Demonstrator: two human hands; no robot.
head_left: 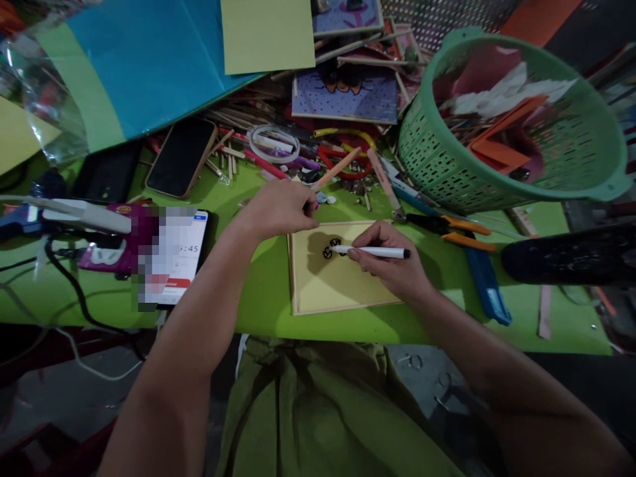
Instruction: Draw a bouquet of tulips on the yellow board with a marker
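A yellow card [322, 291] with thin wooden strips along its edges lies flat on the green table. Small black curled shapes [334, 248] are drawn near its middle. My right hand [392, 262] is closed around a white marker [380, 252], whose tip meets the drawing and whose rear end is black. At the card's top left corner, my left hand [283, 207] rests with bent fingers, holding the edge; part of its grip is hidden. Just beyond those fingers is an orange stick [340, 167].
A green basket [417, 126] of scraps stands back right. Orange-handled pliers [447, 228] and a blue-handled tool [487, 281] lie to the right. Phones [181, 159], cables and a purple device [112, 255] sit left. Sticks, pens and patterned cards [348, 96] crowd the back.
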